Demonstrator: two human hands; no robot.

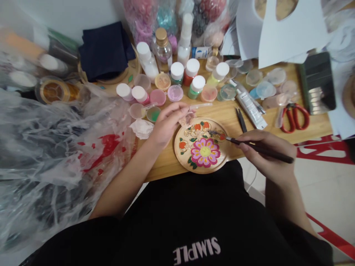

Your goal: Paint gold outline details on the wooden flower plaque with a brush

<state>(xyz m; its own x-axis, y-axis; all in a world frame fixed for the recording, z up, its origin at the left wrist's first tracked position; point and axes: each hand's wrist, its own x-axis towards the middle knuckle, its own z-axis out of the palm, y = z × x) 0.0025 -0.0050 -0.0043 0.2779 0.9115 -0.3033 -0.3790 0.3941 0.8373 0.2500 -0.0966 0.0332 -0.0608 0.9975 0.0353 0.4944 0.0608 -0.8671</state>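
head view: pots [175,93], tissue [142,128] near painted disc [205,151]

Hands [168,120] [268,151]: two
Brush [260,149]: one
Round painted board [181,157]: one
Pink flower [205,152]: one
White-capped paint jars [192,69]: six
Gold-capped bottle [163,48]: one
Squeeze tube [251,105]: one
Red-handled tool [292,119]: one

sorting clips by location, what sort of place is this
Likely a craft worktable, judging by the flower-painted round board, the white-capped jars of colour and the brush in the right hand.
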